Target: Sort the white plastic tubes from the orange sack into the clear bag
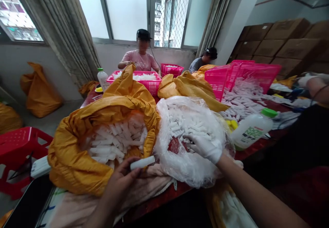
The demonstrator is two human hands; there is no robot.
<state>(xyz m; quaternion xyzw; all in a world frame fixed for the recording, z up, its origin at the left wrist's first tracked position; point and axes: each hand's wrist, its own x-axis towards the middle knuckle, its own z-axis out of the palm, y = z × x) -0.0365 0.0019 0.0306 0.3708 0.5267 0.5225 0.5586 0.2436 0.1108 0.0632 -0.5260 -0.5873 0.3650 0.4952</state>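
My bare left hand [122,178] is closed around one end of a white plastic tube [143,162], whose other end points right. It is in front of an orange sack [74,152] with its mouth rolled open, filled with similar white tubes [113,140]. My right hand [205,146], in a white glove, reaches into a clear plastic bag [174,163] of small white pieces [189,118]. Its fingers are bent together among the pieces; what they pinch, if anything, is too small to make out. A dark red surface shows through a gap in the pieces.
A bottle with a green cap [250,128] leans right of the bag. Pink baskets [218,80] stand by a heap of white pieces [239,101]. Across the table sits a person in pink [140,60]; another person [203,60] bends farther right. A red stool [23,146] is at left.
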